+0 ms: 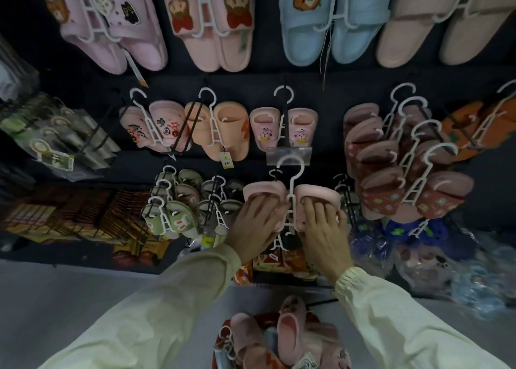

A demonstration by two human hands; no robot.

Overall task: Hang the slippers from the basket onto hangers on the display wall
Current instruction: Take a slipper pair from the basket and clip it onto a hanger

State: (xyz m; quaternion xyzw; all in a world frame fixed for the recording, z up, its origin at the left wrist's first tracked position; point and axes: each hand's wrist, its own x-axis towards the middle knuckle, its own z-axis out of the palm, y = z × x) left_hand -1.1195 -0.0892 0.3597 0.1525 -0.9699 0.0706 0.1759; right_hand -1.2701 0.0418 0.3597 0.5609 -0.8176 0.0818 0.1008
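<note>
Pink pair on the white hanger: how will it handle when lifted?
Probably light: a thin white hanger carries both pink slippers. Likely wobbly, hence left hand and right hand each gripping one slipper. Hanger looks like stiff plastic, possibly brittle.

Matt black display wall (pixel 251 78) across upper view, dimly lit. Smooth pale grey floor (pixel 69 299) below, meeting wall's bottom edge at left, brighter than wall.

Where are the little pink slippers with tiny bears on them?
In the head view, the little pink bear slippers hang mid-wall, centre, just right of the orange slippers and above the held white hanger.
</note>
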